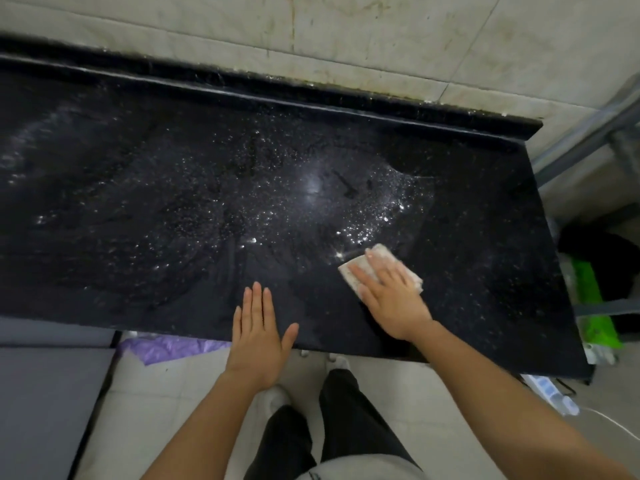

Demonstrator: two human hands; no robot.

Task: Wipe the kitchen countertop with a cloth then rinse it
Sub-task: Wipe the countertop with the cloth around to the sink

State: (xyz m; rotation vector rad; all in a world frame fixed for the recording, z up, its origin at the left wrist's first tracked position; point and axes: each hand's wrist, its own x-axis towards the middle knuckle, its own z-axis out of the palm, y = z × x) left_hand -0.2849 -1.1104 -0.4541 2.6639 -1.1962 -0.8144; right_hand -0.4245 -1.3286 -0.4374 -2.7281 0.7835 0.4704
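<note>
A black speckled stone countertop fills the middle of the view, wet and streaked with droplets. A folded pale cloth lies flat on it near the front right. My right hand presses on the cloth with fingers spread, covering most of it. My left hand rests flat, palm down, fingers together, at the counter's front edge and holds nothing.
A raised black backsplash lip runs along the tiled wall. Right of the counter stand a metal rack, a green bag and a power strip on the floor. A purple plastic bag lies below the front edge.
</note>
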